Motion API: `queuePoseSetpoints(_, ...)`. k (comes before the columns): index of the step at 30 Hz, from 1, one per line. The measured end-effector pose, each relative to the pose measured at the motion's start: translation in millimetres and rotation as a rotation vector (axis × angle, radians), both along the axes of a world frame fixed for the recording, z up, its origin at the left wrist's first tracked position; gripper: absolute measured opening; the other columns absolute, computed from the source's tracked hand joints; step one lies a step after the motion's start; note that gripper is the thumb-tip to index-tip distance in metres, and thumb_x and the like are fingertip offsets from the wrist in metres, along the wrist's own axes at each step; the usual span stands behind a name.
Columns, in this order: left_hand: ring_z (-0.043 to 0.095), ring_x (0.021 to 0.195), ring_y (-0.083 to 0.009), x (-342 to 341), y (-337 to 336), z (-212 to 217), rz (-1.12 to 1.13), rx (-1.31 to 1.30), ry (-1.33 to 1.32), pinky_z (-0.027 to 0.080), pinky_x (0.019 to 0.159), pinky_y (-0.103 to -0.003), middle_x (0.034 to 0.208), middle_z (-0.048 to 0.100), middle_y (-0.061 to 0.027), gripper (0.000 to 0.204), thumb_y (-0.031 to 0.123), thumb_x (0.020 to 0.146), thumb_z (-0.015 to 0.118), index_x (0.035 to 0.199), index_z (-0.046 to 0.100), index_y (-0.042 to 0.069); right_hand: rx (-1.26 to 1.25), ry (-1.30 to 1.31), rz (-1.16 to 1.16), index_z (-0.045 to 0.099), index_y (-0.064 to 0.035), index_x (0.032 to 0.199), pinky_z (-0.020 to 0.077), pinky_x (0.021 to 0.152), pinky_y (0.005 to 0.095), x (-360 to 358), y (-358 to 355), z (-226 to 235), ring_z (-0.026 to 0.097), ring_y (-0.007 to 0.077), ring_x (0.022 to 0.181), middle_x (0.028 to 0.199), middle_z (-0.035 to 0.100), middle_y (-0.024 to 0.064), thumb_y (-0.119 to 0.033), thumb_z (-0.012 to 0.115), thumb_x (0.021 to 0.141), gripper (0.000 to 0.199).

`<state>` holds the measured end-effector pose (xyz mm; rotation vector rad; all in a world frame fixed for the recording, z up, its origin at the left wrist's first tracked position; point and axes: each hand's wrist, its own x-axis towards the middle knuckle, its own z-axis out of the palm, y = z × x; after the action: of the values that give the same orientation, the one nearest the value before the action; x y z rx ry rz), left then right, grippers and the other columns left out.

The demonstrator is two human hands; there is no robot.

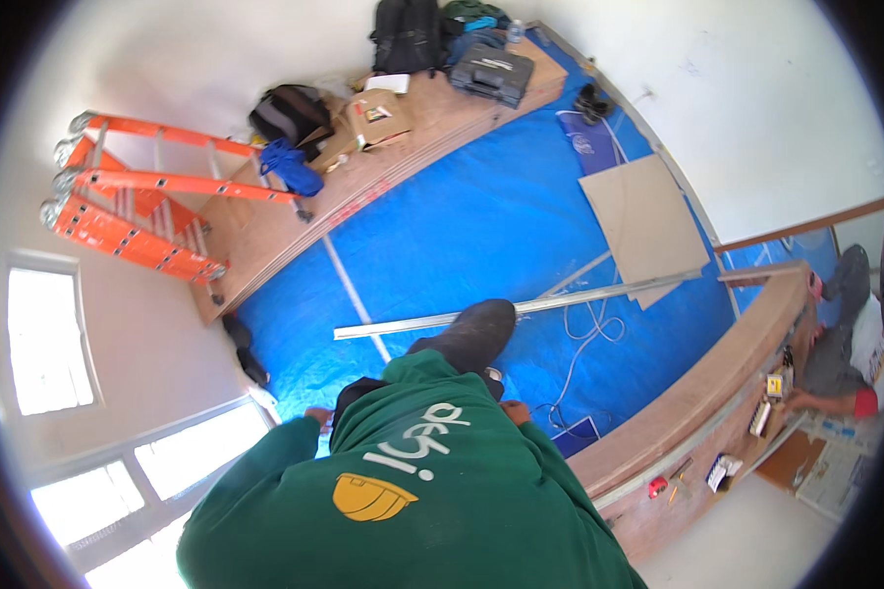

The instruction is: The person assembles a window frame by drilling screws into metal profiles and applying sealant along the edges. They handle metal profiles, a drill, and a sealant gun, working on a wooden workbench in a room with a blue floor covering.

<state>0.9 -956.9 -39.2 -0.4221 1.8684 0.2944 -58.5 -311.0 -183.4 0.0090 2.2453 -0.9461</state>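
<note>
My left hand (319, 419) hangs at my left side, just past the green sleeve's cuff, near my dark trousers. On the other side, my right hand (516, 411) shows beyond its cuff, beside my hip and over the blue sheet (442, 226). Both are small in the picture, and their fingers cannot be made out clearly. Nothing is visibly held in either. A long pale metal channel (599, 294) lies across the floor in front of me, passing by my dark knee or shoe (483, 329). A looped white cable (591, 339) lies beyond my right hand.
An orange folding ladder (147, 187) leans on a wooden platform (432, 123) with backpacks, a cardboard box (378, 118) and a black tool case (492, 74). A tan board (638, 221) lies on the sheet. At right, another person's hand (801, 401) is beside a wooden counter (678, 393).
</note>
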Motion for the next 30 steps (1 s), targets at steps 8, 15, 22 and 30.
queuePoseSetpoints(8, 0.072, 0.096, -0.0356, -162.5, -0.5, -30.4, 0.707, 0.158, 0.166, 0.058, 0.081, -0.053, 0.098, 0.071, -0.0101, 0.022, 0.035, 0.097, 0.068, 0.108, 0.072, 0.016, -0.225, -0.504, -0.838, 0.081, -0.009, 0.113, 0.06, 0.071, 0.0514, -92.1, -34.3, 61.8, 0.079, 0.0326, 0.082, 0.094, 0.081, 0.0147, -0.031, 0.075, 0.092, 0.031)
queuePoseSetpoints(15, 0.068, 0.094, -0.0315, -439.3, 37.4, -82.4, 0.679, 0.387, 0.126, 0.056, 0.079, -0.05, 0.097, 0.067, -0.0053, 0.023, 0.04, 0.103, 0.062, 0.107, 0.068, 0.018, 0.299, -0.355, -0.465, 0.079, -0.0105, 0.078, 0.0617, 0.068, 0.0525, -217.1, 39.7, 84.2, 0.078, 0.0377, 0.075, 0.079, 0.079, 0.0142, -0.024, 0.074, 0.083, 0.015)
queuePoseSetpoints(22, 0.064, 0.092, -0.0274, -669.2, -21.4, -61.9, 0.826, 0.27, 0.212, 0.054, 0.077, -0.047, 0.096, 0.062, -0.0005, 0.027, 0.046, 0.109, 0.055, 0.107, 0.065, 0.02, 0.104, 0.093, -0.833, 0.079, -0.0051, 0.101, 0.0617, 0.077, 0.0446, -333.5, -50.1, 133.4, 0.076, 0.0289, 0.081, 0.095, 0.079, 0.0147, -0.027, 0.071, 0.096, 0.024)
queuePoseSetpoints(30, 0.065, 0.092, -0.0252, -994.7, 56.0, -113.0, 0.575, 0.693, 0.24, 0.056, 0.076, -0.045, 0.106, 0.064, -0.0014, 0.023, 0.04, 0.108, 0.064, 0.121, 0.063, 0.02, -0.736, -0.043, -1.708, 0.074, -0.0109, 0.129, 0.061, 0.081, 0.0392, -394.3, -104.4, 175.6, 0.075, 0.0212, 0.098, 0.112, 0.077, 0.0081, -0.034, 0.07, 0.102, 0.035)
